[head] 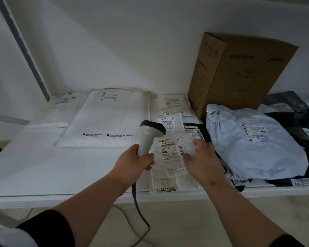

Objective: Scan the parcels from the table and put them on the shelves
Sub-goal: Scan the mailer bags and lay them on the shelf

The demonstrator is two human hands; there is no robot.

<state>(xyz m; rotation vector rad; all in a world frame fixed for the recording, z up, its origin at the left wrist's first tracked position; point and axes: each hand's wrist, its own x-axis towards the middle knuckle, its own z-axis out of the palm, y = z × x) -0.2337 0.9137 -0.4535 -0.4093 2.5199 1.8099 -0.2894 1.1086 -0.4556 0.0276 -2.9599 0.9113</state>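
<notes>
My left hand grips the grey handle of a corded barcode scanner, whose dark head points away over the table. Just right of it lies a flat white plastic parcel with a printed label and barcodes, close to the table's front edge. My right hand rests on that parcel's right side, its fingers spread and touching the plastic. A light blue mailer bag lies to the right of my right hand, on top of dark bags.
A white table carries a large white padded mailer, smaller white parcels at the back, a tall cardboard box at the back right and black bags at the far right. The scanner cable hangs below the front edge.
</notes>
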